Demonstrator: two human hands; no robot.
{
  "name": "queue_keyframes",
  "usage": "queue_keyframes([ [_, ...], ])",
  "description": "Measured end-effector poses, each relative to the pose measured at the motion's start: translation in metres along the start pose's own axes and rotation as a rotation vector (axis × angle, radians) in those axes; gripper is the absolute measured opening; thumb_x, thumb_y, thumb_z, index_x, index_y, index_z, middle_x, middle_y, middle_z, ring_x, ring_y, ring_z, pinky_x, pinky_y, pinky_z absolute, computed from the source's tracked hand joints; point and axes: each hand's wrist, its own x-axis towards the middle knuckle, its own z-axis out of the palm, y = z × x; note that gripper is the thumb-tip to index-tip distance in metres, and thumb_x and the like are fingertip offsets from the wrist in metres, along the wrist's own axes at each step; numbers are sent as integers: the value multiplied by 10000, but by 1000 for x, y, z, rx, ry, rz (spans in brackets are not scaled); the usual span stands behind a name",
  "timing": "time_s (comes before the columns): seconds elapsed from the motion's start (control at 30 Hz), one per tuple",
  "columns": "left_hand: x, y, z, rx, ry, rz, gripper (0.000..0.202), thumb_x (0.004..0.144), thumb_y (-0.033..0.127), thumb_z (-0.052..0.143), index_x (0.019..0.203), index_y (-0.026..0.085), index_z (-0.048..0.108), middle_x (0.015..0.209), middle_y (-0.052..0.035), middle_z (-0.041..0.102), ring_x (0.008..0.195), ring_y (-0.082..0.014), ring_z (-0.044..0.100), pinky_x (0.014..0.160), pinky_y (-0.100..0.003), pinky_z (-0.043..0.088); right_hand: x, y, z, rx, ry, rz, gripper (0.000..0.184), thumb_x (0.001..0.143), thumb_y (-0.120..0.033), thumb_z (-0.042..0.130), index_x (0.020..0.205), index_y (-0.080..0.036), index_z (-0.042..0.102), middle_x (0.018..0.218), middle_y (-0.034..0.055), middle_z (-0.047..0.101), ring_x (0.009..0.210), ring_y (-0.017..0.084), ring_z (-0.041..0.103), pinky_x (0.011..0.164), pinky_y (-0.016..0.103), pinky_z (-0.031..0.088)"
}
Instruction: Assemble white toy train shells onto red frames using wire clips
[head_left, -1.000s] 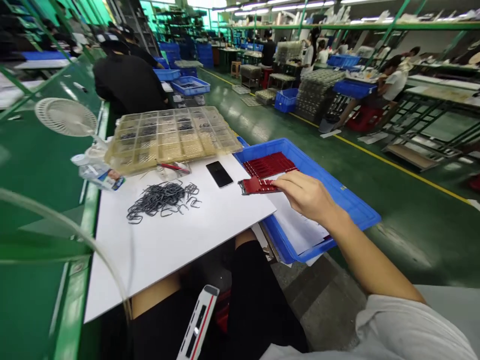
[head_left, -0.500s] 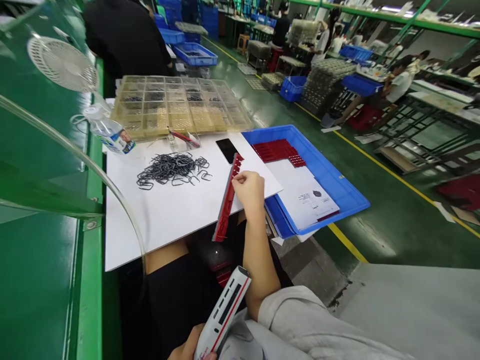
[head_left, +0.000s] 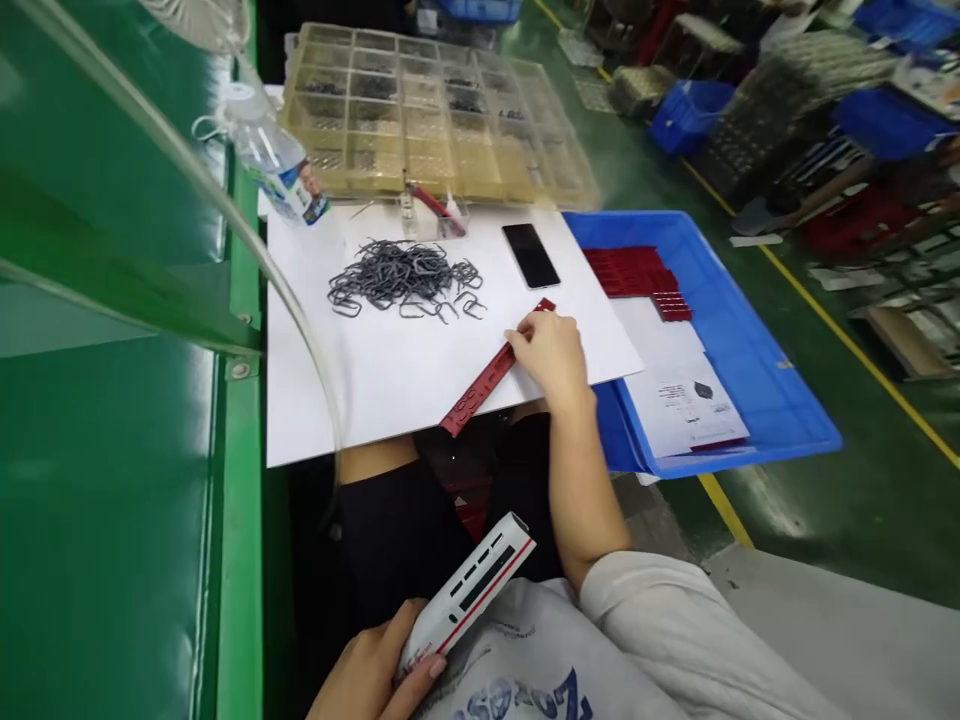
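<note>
My right hand (head_left: 551, 352) pinches a long red strip (head_left: 484, 388) with cut-outs near its far end. The strip lies slanted over the front edge of the white board (head_left: 315, 400). Close to my lap, my left hand (head_left: 375, 655) is wrapped round the lower end of a white elongated housing (head_left: 469, 590) with dark slots and a red stripe; its upper end looks hollow. Beyond the strip, a pile of dark grey bent loops (head_left: 397, 278) is spread on the board. A black phone (head_left: 531, 255) rests to the right of the pile.
A clear divided parts case (head_left: 427, 110) stands at the back, with a small clear box (head_left: 454, 222) before it. A bottle (head_left: 274, 155) and a curved hose (head_left: 289, 300) are at left. The blue crate (head_left: 757, 370) at right holds red strips (head_left: 630, 270) and papers (head_left: 686, 390).
The red strip has turned to a flatter slant, its broad face now towards me, and lies lower over the board's edge. My view has tilted down. The left hand still holds the white housing.
</note>
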Motion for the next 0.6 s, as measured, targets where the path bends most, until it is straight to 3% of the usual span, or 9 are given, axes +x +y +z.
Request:
queue_keyframes([
  [0.07, -2, 5, -3, -18, 54, -32, 533, 1134, 662, 456, 1408, 280, 706, 1145, -87, 852, 967, -294, 811, 850, -331, 619, -1, 15, -4, -29, -83, -296, 301, 1022, -326, 729, 1268, -178, 822, 1336, 205, 793, 1256, 419, 716, 1125, 595, 566],
  [0.13, -3, 12, -7, -22, 120, -47, 510, 1146, 633, 466, 1431, 266, 677, 1132, -84, 852, 973, -302, 817, 838, -343, 607, 0, 33, -6, 37, -209, -598, 378, 1025, -365, 755, 1383, -250, 791, 1536, 162, 730, 1414, 432, 652, 1214, 655, 495],
  [0.2, -2, 18, -10, 27, 177, -39, 479, 1160, 606, 447, 1397, 249, 661, 1053, -71, 849, 902, -304, 822, 772, -346, 580, 1, 50, -3, 111, -272, -755, 332, 1058, -422, 740, 1370, -323, 795, 1536, 102, 747, 1466, 421, 630, 1308, 727, 360],
  [0.3, 1, 24, -12, 186, 267, -3, 457, 1179, 582, 403, 1327, 225, 646, 965, -56, 837, 770, -302, 809, 671, -354, 520, -2, 64, 8, 154, -174, -742, 259, 1096, -478, 699, 1283, -342, 815, 1304, 79, 835, 1303, 387, 720, 1348, 774, 237],
  [0.43, 0, 32, -11, 404, 388, 56, 462, 1213, 576, 357, 1323, 205, 608, 966, -53, 837, 730, -284, 805, 620, -351, 474, -9, 62, 25, 198, -83, -704, 288, 1096, -524, 694, 1236, -307, 819, 1197, 84, 832, 1155, 361, 756, 1315, 740, 326],
  [0.53, -4, 38, -10, 548, 473, 93, 461, 1225, 576, 344, 1311, 201, 598, 933, -43, 819, 698, -258, 780, 594, -338, 438, -8, 52, 36, 239, -121, -741, 281, 1110, -518, 674, 1225, -305, 817, 1231, 87, 834, 1181, 353, 759, 1281, 684, 405],
  [0.6, -6, 42, -10, 623, 504, 103, 446, 1226, 575, 366, 1261, 203, 609, 876, -28, 788, 669, -244, 750, 583, -332, 422, -6, 45, 39, 245, -148, -769, 295, 1119, -533, 662, 1224, -304, 816, 1243, 83, 841, 1196, 350, 762, 1301, 690, 389],
])
